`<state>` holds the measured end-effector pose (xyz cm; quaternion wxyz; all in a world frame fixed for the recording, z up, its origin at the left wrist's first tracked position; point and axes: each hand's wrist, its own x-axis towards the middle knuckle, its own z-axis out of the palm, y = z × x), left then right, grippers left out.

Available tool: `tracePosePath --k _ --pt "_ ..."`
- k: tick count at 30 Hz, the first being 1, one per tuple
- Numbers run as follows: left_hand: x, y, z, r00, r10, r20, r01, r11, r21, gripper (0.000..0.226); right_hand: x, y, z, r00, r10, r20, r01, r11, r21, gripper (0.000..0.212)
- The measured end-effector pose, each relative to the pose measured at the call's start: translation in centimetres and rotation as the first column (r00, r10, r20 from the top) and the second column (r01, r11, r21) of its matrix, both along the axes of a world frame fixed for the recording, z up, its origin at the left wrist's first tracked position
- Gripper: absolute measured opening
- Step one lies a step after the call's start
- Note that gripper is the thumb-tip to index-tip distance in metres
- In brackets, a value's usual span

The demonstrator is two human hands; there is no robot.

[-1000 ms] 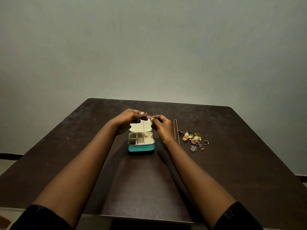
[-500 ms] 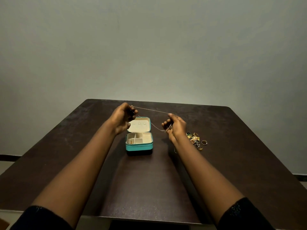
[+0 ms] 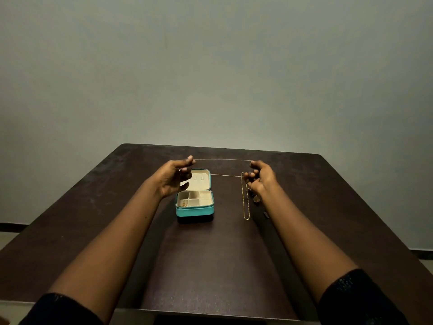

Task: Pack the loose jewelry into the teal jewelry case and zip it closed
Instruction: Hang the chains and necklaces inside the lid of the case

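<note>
Case [image 3: 194,211] lies open on the dark surface [image 3: 210,266] before a grey wall [image 3: 210,66]; left hand [image 3: 174,179] and right hand [image 3: 260,178] each pinch a thin chain [image 3: 222,159], perhaps doubled, taut between them.

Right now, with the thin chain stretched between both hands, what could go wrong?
The thin chain is pulled taut between the left hand and right hand; pulling further might snap it, or it may slip free. The right forearm passes over loose pieces beside the gold chain; lowering it could sweep them aside.
</note>
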<state>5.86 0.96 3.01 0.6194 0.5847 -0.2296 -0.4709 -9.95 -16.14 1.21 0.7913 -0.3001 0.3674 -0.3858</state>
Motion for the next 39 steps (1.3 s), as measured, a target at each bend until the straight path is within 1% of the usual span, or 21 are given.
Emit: tracePosePath --k 3,4,9,10,12,15,16,18,21,23,25,27,30,33,36,39 --pt "0.1 0.0 -0.1 0.998 0.047 -0.030 -0.047 0.999 -0.003 0.020 -0.9 -0.6 0.8 0.997 0.006 -0.083 -0.011 0.998 -0.061 0.027" --pt "0.2 0.0 -0.1 0.998 0.057 -0.034 -0.057 0.998 0.001 0.019 -1.1 -0.8 1.0 0.996 0.008 -0.088 -0.015 0.997 -0.079 0.027" --pt "0.1 -0.1 -0.1 0.983 0.101 -0.150 -0.105 0.994 -0.020 0.018 -2.1 -1.1 2.3 0.995 0.064 0.075 -0.053 0.989 -0.140 0.024" --pt "0.0 -0.1 -0.1 0.981 0.122 -0.151 -0.126 0.992 -0.017 0.017 -2.2 -1.3 2.5 0.993 0.078 0.092 -0.063 0.987 -0.150 0.024" --pt "-0.5 -0.2 -0.2 0.983 0.160 -0.084 -0.161 0.987 -0.005 0.015 -2.4 -1.8 2.6 0.989 0.092 0.119 -0.072 0.985 -0.158 0.025" --pt "-1.5 -0.5 -0.4 0.977 0.157 0.141 -0.166 0.985 0.055 0.014 -2.4 -2.5 2.9 0.989 0.099 0.112 -0.076 0.978 -0.192 0.025" --pt "-1.7 -0.7 -0.5 0.963 0.159 0.219 -0.180 0.980 0.083 0.014 -2.4 -2.6 3.1 0.992 0.099 0.083 -0.079 0.972 -0.223 0.025" --pt "-2.0 -1.0 -0.7 0.929 0.179 0.324 -0.227 0.967 0.119 0.010 -2.4 -3.0 3.4 0.996 0.093 -0.009 -0.091 0.947 -0.309 0.024" --pt "-2.3 -1.3 -0.9 0.909 0.172 0.380 -0.240 0.961 0.139 0.011 -2.2 -3.8 3.7 0.985 0.037 -0.168 -0.111 0.882 -0.458 0.025" --pt "-2.9 -1.4 -0.9 0.914 0.134 0.384 -0.204 0.968 0.147 0.004 -2.2 -4.5 3.9 0.967 -0.011 -0.254 -0.130 0.838 -0.530 0.025" --pt "-3.7 -1.6 -0.8 0.926 0.108 0.361 -0.173 0.973 0.151 0.011 -2.1 -5.2 4.1 0.952 -0.042 -0.304 -0.143 0.815 -0.561 0.025" --pt "-4.7 -1.6 -0.5 0.944 0.064 0.323 -0.121 0.980 0.157 0.014 -1.8 -5.7 4.2 0.946 -0.061 -0.318 -0.137 0.814 -0.564 0.025" --pt "-6.3 -1.7 -0.4 0.972 -0.039 0.232 0.002 0.988 0.155 0.015 -1.4 -6.4 4.1 0.934 -0.085 -0.346 -0.129 0.825 -0.550 0.025" --pt "-7.6 -1.7 -0.4 0.977 -0.121 0.177 0.090 0.981 0.174 0.018 -1.0 -7.0 3.6 0.908 -0.095 -0.409 -0.164 0.816 -0.555 0.024" --pt "-9.1 -1.8 -0.9 0.961 -0.190 0.203 0.146 0.966 0.215 0.017 -0.6 -7.5 3.1 0.861 -0.118 -0.494 -0.229 0.778 -0.585 0.017" --pt "-10.5 -2.4 -1.4 0.954 -0.175 0.243 0.112 0.961 0.252 0.014 0.2 -8.1 2.4 0.799 -0.145 -0.584 -0.313 0.730 -0.608 0.014"
